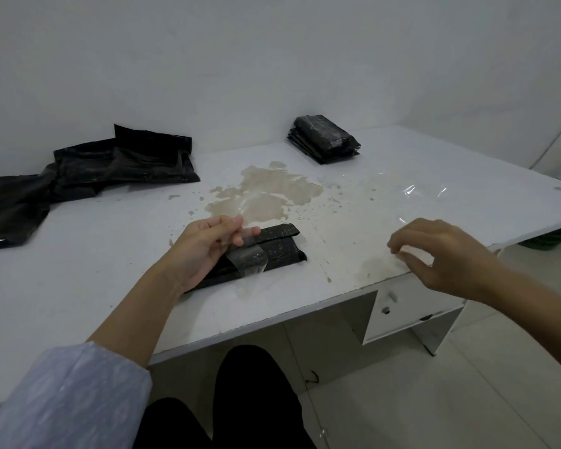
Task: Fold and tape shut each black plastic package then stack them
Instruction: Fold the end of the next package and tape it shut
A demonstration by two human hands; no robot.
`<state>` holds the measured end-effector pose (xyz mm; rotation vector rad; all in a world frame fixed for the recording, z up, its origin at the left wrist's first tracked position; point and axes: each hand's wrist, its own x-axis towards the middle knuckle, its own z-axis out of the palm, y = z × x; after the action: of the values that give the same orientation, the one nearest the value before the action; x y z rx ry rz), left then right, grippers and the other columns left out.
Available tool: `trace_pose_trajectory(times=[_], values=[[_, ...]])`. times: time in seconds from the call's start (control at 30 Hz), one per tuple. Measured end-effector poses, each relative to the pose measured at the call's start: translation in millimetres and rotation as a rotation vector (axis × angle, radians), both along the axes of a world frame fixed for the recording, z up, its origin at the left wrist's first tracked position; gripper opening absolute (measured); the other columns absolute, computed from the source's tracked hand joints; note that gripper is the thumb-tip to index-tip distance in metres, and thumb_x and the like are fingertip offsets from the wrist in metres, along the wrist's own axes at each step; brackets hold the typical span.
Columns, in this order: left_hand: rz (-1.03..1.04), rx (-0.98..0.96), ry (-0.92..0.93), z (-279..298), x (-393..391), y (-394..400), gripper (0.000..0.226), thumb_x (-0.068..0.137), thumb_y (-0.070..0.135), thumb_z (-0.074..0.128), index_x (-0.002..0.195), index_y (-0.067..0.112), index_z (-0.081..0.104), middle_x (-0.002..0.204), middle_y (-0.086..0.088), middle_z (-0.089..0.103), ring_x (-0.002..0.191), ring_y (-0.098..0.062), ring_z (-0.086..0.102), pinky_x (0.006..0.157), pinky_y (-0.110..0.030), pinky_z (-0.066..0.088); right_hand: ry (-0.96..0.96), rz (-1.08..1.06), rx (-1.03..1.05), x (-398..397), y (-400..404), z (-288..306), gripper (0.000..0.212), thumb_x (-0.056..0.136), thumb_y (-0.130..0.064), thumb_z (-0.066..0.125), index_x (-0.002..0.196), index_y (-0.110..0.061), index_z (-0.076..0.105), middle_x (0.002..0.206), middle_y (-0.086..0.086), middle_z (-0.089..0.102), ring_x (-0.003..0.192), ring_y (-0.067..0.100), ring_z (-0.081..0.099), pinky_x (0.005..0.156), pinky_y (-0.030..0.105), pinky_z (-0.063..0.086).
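A folded black plastic package [266, 251] lies on the tabletop [353, 205]. The left hand [204, 247] pinches clear tape [248, 259] over its soft, slippery fold; the right hand [441, 254] hovers loosely curled, holding nothing visible.

The left hand [204, 251] lies palm up and turned inward, its forearm reaching in from the lower left with a pale sleeve pushed up near the elbow. Its thumb and fingers pinch a clear strip of tape [246, 259]. The right hand [441, 254] hovers palm down, fingers loosely curled with the tips pointing down, holding nothing, its bare forearm entering from the right edge.
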<state>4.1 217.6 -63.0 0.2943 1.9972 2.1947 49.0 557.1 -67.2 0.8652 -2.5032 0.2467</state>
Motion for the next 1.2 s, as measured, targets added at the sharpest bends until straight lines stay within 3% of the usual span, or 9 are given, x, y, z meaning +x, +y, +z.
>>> trace_pose_trajectory(times=[0.17, 0.3, 0.47, 0.7, 0.93, 1.0, 1.07, 1.13, 1.2], values=[[0.006, 0.001, 0.002, -0.4, 0.2, 0.2, 0.023, 0.078, 0.026, 0.057, 0.066, 0.009, 0.047, 0.057, 0.001, 0.056, 0.103, -0.019, 0.066, 0.098, -0.026, 0.041, -0.056, 0.059, 0.086, -21.1, -20.8, 9.5, 0.025, 0.071, 0.005, 0.074, 0.082, -0.017, 0.075, 0.095, 0.001, 0.07, 0.098, 0.029, 0.062, 0.077, 0.041, 0.045], [0.011, 0.015, -0.008, 0.3, 0.8, 0.2, 0.026, 0.078, 0.025, 0.057, 0.059, 0.011, 0.047, 0.057, 0.0, 0.055, 0.103, -0.019, 0.066, 0.1, -0.028, 0.04, -0.273, 0.005, 0.231, -36.5, -40.8, 18.1, 0.026, 0.084, -0.011, 0.066, 0.1, -0.031, 0.073, 0.125, -0.007, 0.054, 0.124, 0.014, 0.04, 0.097, 0.029, 0.029], [0.008, 0.019, -0.013, -1.4, -0.8, -1.8, 0.026, 0.078, 0.026, 0.056, 0.061, 0.011, 0.043, 0.057, -0.001, 0.056, 0.103, -0.019, 0.066, 0.107, -0.032, 0.036, -0.463, -0.055, 0.301, -50.3, -55.7, 25.9, 0.024, 0.087, -0.014, 0.063, 0.101, -0.032, 0.072, 0.114, -0.012, 0.056, 0.121, 0.009, 0.037, 0.099, 0.031, 0.033], [-0.012, 0.029, -0.016, -3.4, -4.4, -4.4, 0.026, 0.078, 0.026, 0.057, 0.063, 0.011, 0.042, 0.058, -0.001, 0.055, 0.106, -0.019, 0.065, 0.11, -0.035, 0.033, -0.477, -0.093, 0.3, -66.8, -68.2, 26.7, 0.031, 0.084, -0.023, 0.067, 0.115, -0.029, 0.062, 0.095, -0.012, 0.065, 0.11, 0.014, 0.048, 0.094, 0.029, 0.035], [-0.021, 0.041, -0.025, -2.8, -3.1, -5.4, 0.026, 0.079, 0.025, 0.056, 0.062, 0.012, 0.041, 0.057, 0.0, 0.056, 0.107, -0.019, 0.065, 0.106, -0.031, 0.036, -0.575, -0.182, 0.298, -86.1, -82.6, 29.6, 0.065, 0.076, -0.019, 0.074, 0.13, -0.03, 0.04, 0.117, -0.008, 0.046, 0.11, 0.014, 0.041, 0.095, 0.034, 0.039], [-0.027, 0.041, -0.022, -2.5, -3.0, -5.7, 0.026, 0.079, 0.025, 0.057, 0.063, 0.012, 0.042, 0.057, 0.001, 0.057, 0.107, -0.019, 0.065, 0.104, -0.03, 0.037, -0.527, -0.105, 0.152, -88.1, -93.1, 28.8, 0.056, 0.077, -0.005, 0.066, 0.125, -0.026, 0.046, 0.115, -0.005, 0.048, 0.11, 0.014, 0.044, 0.093, 0.031, 0.04], [-0.032, 0.04, -0.016, -2.2, -1.6, -6.1, 0.025, 0.079, 0.025, 0.057, 0.062, 0.01, 0.046, 0.058, 0.001, 0.057, 0.107, -0.019, 0.064, 0.103, -0.03, 0.037, -0.442, 0.042, -0.227, -84.6, -110.8, 30.8, 0.043, 0.079, 0.005, 0.059, 0.112, -0.023, 0.055, 0.11, -0.005, 0.056, 0.104, 0.01, 0.052, 0.09, 0.024, 0.044], [-0.039, 0.031, -0.003, -1.6, 0.1, -5.8, 0.023, 0.079, 0.025, 0.058, 0.061, 0.012, 0.053, 0.059, 0.001, 0.058, 0.107, -0.02, 0.064, 0.102, -0.029, 0.039, -0.522, 0.148, -0.572, -79.3, -131.6, 38.8, 0.029, 0.085, -0.002, 0.061, 0.106, -0.021, 0.059, 0.11, -0.006, 0.062, 0.101, 0.007, 0.058, 0.087, 0.023, 0.048], [-0.049, 0.007, 0.015, -1.5, 1.8, -5.3, 0.021, 0.079, 0.024, 0.059, 0.065, 0.009, 0.057, 0.061, 0.001, 0.061, 0.107, -0.021, 0.064, 0.098, -0.027, 0.042, -0.73, 0.222, -0.737, -75.9, -148.4, 46.7, 0.029, 0.085, -0.02, 0.067, 0.113, -0.02, 0.06, 0.112, -0.005, 0.064, 0.101, 0.008, 0.062, 0.085, 0.026, 0.051]])
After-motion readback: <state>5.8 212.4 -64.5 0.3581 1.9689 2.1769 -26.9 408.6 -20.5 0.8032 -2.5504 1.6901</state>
